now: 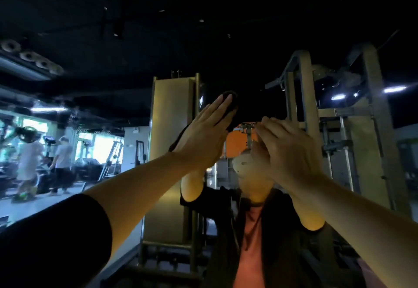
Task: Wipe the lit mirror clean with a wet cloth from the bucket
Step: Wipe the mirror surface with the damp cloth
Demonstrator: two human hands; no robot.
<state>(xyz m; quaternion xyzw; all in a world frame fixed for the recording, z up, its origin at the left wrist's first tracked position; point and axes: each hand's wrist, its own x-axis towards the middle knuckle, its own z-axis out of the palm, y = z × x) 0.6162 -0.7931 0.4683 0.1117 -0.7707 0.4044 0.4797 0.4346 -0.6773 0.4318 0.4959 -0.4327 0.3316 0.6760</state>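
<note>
Gym rack [373, 129] reflected in mirror [174, 115] ahead, your left hand [203, 134] flat, pressing dark cloth [230, 100] on glass, right hand [287, 149] open, fingers flat against it.

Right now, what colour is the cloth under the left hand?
Dark, nearly black. The cloth under the left hand shows best in the head view.

Two hands [203, 134] [287, 149], one dark cloth [230, 102], one mirror [248, 61], two reflected bystanders [63, 152]
</note>
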